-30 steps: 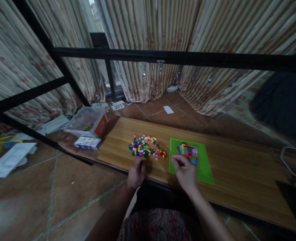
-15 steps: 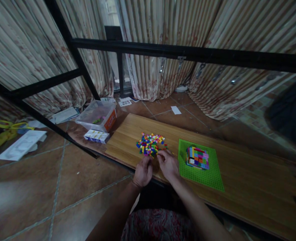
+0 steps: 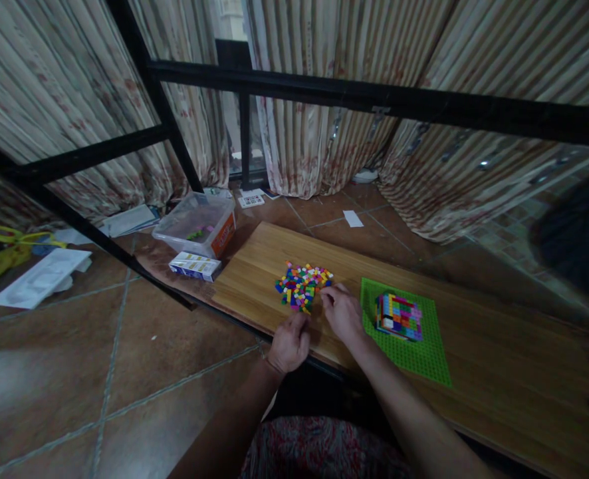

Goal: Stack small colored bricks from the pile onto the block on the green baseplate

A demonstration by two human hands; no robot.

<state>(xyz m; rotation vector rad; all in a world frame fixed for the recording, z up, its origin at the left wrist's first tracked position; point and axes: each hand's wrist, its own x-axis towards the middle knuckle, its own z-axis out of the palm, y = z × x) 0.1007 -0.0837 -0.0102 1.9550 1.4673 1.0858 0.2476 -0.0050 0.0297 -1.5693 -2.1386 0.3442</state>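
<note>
At the near edge of the wooden board (image 3: 247,273), the left hand (image 3: 290,342) sits with curled fingers just below the loose bricks (image 3: 300,287); the right hand (image 3: 342,311) is at their right side. I cannot tell whether either grips a brick. To the right, a green plate (image 3: 417,359) bears joined bricks (image 3: 400,317). Leftward sit a small box (image 3: 195,265) and a clear tub (image 3: 223,234). Farther off, a black rail (image 3: 324,89) crosses before striped curtains (image 3: 294,153).
</note>
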